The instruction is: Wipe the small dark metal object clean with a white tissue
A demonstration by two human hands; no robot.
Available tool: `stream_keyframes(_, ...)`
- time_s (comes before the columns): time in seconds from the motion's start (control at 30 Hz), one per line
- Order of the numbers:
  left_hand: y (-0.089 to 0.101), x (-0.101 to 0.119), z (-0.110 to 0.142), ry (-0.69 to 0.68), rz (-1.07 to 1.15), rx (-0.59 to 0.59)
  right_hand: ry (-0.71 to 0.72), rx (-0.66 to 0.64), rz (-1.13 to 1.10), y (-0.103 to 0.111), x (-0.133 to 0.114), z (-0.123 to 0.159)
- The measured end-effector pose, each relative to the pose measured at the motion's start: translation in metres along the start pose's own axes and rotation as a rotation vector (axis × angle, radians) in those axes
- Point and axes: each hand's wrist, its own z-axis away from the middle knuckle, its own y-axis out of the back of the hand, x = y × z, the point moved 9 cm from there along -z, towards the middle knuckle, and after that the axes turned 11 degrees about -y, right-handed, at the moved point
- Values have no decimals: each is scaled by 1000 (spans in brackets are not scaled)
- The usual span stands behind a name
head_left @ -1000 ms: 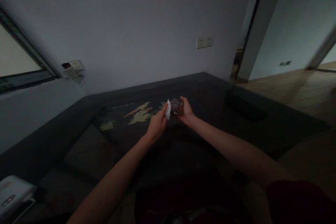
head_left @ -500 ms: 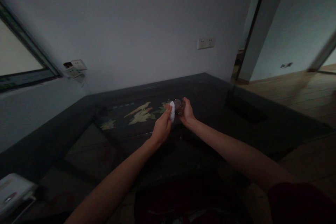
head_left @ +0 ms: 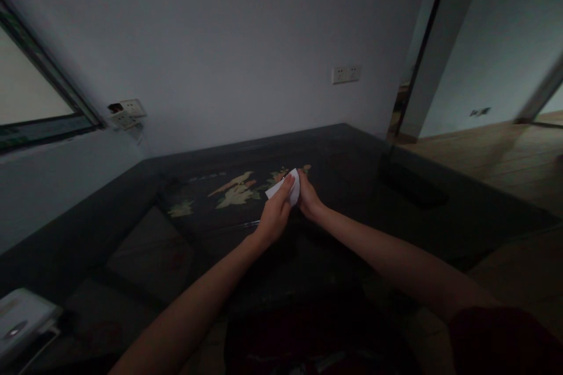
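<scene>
My left hand pinches a white tissue, with the thumb lying over it. Close against it on the right, my right hand is closed around a small clear glass-like object, which the tissue and fingers now almost wholly hide. Both hands meet above a dark, glossy table. Behind them on the tabletop shows a pale bird-and-flower picture.
A white device or box stands at the lower left. Wall sockets are on the wall behind the table, and more sockets hang loosely at the left. A dark flat object lies on the table's right side.
The tissue has spread out and turned over the clear object, which showed between the hands before. My right hand has rolled inward and sits closer to the left.
</scene>
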Motion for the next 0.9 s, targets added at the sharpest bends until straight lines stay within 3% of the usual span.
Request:
stream_keyframes(0.23, 22, -30, -3, 199, 183, 174, -29, -73, -6, -11, -10, 4)
stream_keyframes(0.33, 27, -51, 7, 364, 332, 320, 27, -86, -29, -11, -25, 3)
stream_keyframes(0.5, 9, -76, 31, 742, 783, 528, 99, -73, -60, -8, -59, -4)
stream_keyframes(0.67, -10, -74, 42, 1010, 1109, 559, 200, -37, 8, 3, -96, -12)
stream_keyframes(0.77, -14, -70, 41, 1049, 1189, 526, 276, -6, 118, 20, -111, -16)
stream_keyframes(0.9, -9, -74, 36, 940, 1075, 516, 479, 160, 303, 56, -136, -18)
